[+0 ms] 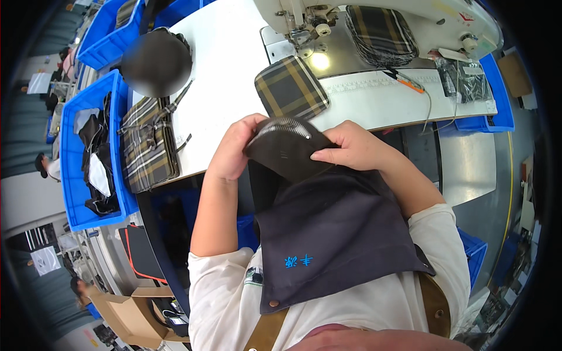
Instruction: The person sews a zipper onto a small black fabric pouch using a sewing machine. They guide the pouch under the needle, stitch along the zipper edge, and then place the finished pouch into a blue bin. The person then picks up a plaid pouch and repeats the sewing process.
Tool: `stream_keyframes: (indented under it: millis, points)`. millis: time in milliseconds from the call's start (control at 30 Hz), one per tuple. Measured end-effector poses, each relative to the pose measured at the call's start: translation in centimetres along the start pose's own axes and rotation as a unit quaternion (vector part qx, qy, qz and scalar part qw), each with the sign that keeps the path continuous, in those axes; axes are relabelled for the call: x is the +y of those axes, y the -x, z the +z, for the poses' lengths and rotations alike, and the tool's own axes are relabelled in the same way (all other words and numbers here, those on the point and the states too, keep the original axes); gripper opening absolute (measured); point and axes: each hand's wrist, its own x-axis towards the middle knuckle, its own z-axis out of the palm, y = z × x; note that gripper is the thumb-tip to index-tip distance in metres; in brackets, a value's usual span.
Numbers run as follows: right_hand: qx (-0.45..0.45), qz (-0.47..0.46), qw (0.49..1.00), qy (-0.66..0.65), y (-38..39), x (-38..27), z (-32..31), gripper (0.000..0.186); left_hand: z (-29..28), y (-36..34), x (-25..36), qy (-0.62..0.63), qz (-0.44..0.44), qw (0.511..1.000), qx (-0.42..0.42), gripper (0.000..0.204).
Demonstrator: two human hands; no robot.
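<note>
My left hand (236, 146) and my right hand (355, 146) grip opposite edges of a dark brown fabric piece (287, 158), above my lap at the table's front edge. A curved metal zipper (287, 126) runs along its upper side, folded over toward me. The fingers behind the piece are partly hidden. Just beyond it lies a plaid fabric panel (291, 88) with rounded corners, in grey, tan and white. Behind that panel stands a sewing machine (316, 29) with its lamp lit.
Plaid panels (380, 34) are stacked beside the machine. Orange-handled snips (410, 85) lie near a ruler strip (380, 83). More plaid pieces (149, 143) hang over the table's left edge, beside a blue bin (69, 169) of dark fabric. A blurred dark round thing (157, 63) sits farther back.
</note>
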Motion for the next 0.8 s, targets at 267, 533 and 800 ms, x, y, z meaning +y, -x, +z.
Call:
stream_keyframes:
  millis: [267,533,800]
  points:
    - [0.059,0.007,0.992,0.111,-0.6,-0.6,0.4,0.029,2.5,-2.3,2.6,-0.139,-0.030,0.989,0.034,0.019]
    - [0.191,-0.238,0.879,0.366,-4.3,1.4,-6.6,0.025,-0.8,-4.3,4.2,-0.138,-0.023,0.990,0.019,0.015]
    - [0.050,-0.254,0.798,0.544,-8.3,1.7,-8.9,0.050,-4.1,-8.5,9.9,-0.144,-0.019,0.978,-0.148,0.028]
